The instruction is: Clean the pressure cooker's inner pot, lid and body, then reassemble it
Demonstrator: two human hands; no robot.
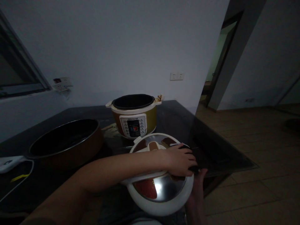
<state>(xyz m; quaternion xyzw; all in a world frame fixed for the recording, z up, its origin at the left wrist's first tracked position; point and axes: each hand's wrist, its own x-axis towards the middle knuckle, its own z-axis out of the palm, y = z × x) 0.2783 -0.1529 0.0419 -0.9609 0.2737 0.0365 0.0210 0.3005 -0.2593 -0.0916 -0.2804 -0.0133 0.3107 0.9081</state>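
A round pressure cooker lid (161, 203) with a shiny metal top and a white rim is held tilted at the table's near edge. My left arm reaches across it from the lower left. My left hand (181, 160) lies curled over the lid's right part, on a dark, cloth-like piece (194, 168) that shows past the fingers. At the lid's right edge is my right hand (199, 181), mostly hidden behind the rim and supporting it. Just beyond the lid stands the pressure cooker (151, 118), uncovered, with a dark inner pot and a front control panel.
A wide brown pan (70, 140) stands on the left of the dark glossy table (180, 118). Beside it lie a white plug-like device (10, 163) with a cord and a yellow strip (20, 178). A wall socket (177, 76) is behind the table; tiled floor lies to the right.
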